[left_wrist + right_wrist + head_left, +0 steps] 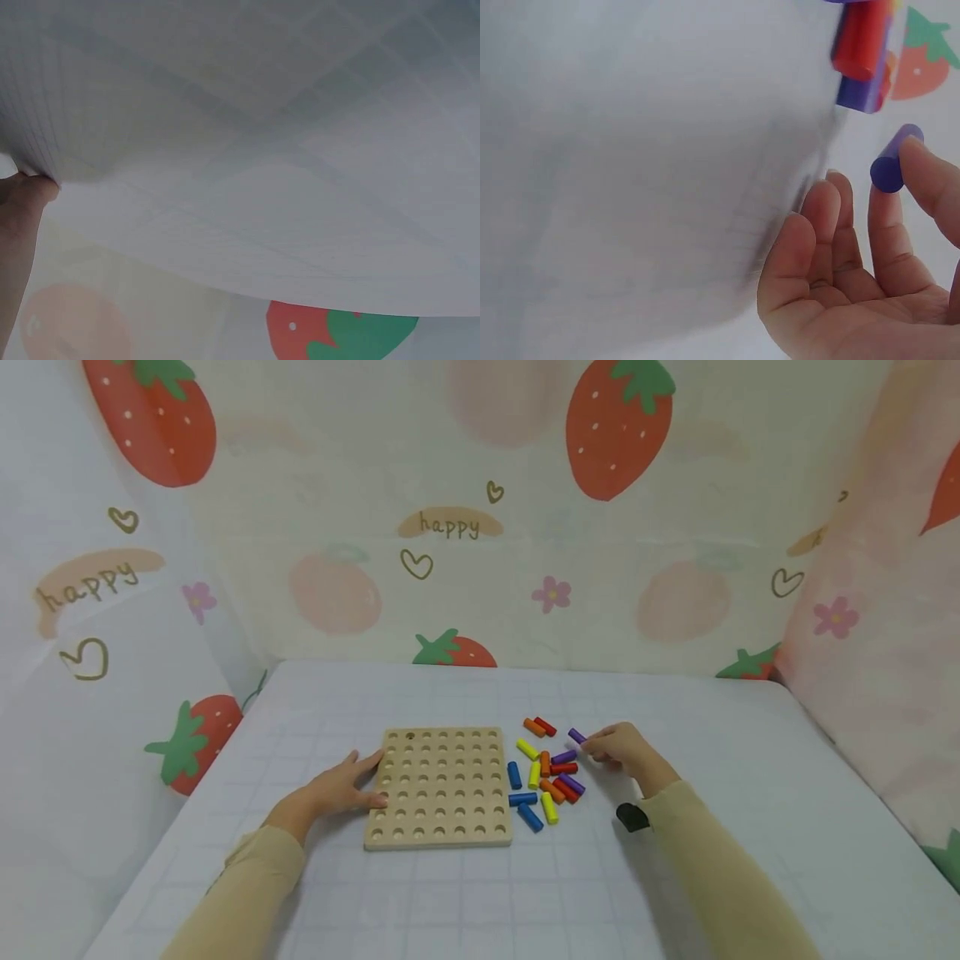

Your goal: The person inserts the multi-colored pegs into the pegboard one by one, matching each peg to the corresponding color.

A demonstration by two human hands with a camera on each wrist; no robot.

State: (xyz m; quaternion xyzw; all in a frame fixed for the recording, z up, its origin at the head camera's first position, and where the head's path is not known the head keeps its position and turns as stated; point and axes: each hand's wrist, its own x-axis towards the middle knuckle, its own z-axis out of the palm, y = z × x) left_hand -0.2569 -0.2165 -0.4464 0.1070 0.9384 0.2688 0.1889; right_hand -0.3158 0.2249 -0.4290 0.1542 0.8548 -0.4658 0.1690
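A square wooden pegboard (442,841) with rows of round holes lies flat on the table. My left hand (335,787) rests at its left edge, fingers spread and the thumb over the rim; in the left wrist view only part of that hand (22,210) shows. Between thumb and index finger my right hand (626,752) pinches a purple peg (894,161), right of the board. In the right wrist view the other fingers (787,251) are loosely bent. Close to this hand lie loose pegs, among them a red peg (564,768) and another purple peg (563,757).
Blue pegs (530,817) lie along the board's right side, one touching or very near it. Yellow pegs (550,808) and orange pegs (552,791) are mixed into the pile. A white table (420,910) carries everything, with a strawberry-print backdrop (465,593) behind.
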